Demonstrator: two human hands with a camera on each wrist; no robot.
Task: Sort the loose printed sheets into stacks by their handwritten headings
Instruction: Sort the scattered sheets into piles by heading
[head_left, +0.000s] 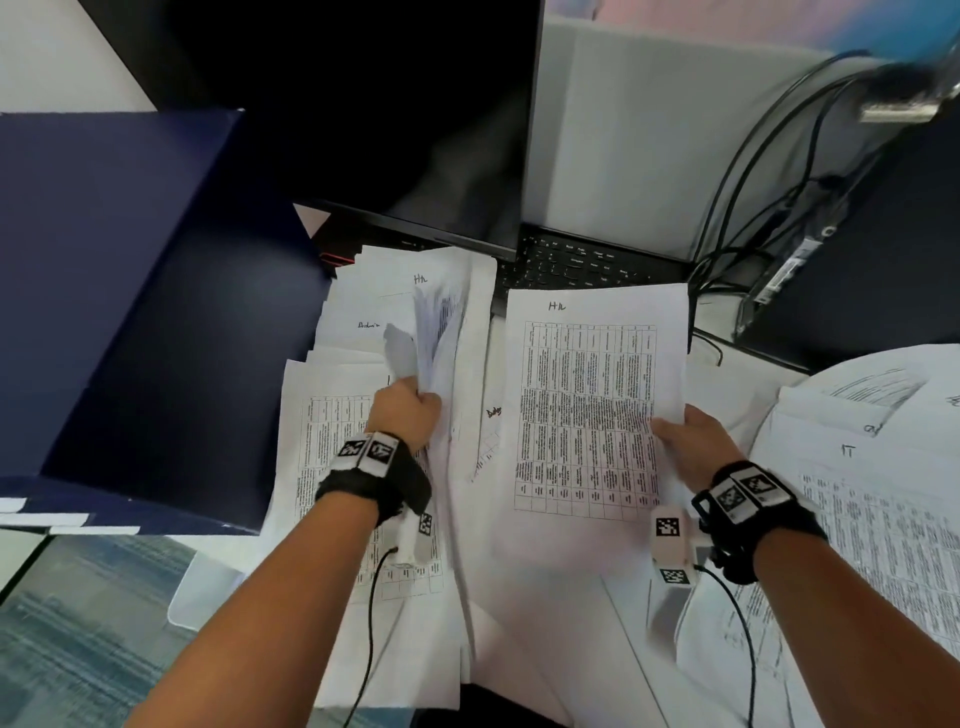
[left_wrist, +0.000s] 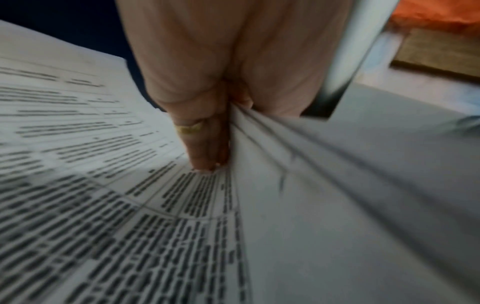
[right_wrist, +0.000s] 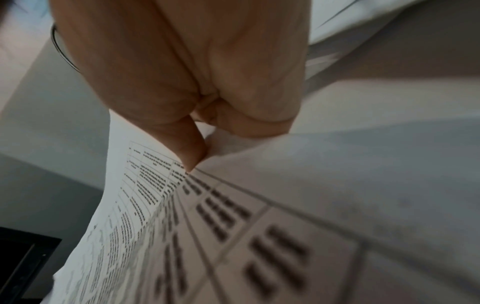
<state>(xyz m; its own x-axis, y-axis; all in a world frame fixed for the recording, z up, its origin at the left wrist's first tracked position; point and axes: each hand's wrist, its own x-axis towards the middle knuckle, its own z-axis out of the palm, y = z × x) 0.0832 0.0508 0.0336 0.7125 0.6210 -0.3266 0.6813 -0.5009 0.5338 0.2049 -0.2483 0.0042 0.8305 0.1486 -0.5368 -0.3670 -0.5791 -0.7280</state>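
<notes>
My left hand (head_left: 410, 410) grips a bundle of printed sheets (head_left: 441, 322), lifted and fanned above the loose pile (head_left: 337, 441); in the left wrist view its fingers (left_wrist: 202, 148) clamp the sheaf (left_wrist: 337, 195). My right hand (head_left: 685, 441) pinches the lower right edge of a single sheet headed "HR" (head_left: 592, 405), held up with its printed table facing me. The right wrist view shows the thumb (right_wrist: 187, 150) pressed on that sheet (right_wrist: 233, 226). More sheets with handwritten headings lie under the bundle, one also marked "HR" (head_left: 421, 279).
An open laptop (head_left: 571, 265) stands behind the papers. A dark blue box (head_left: 130, 312) fills the left side. At the right lies another stack of sheets headed "IT" (head_left: 857, 467), with cables (head_left: 753, 208) and a black device (head_left: 883, 249) behind it.
</notes>
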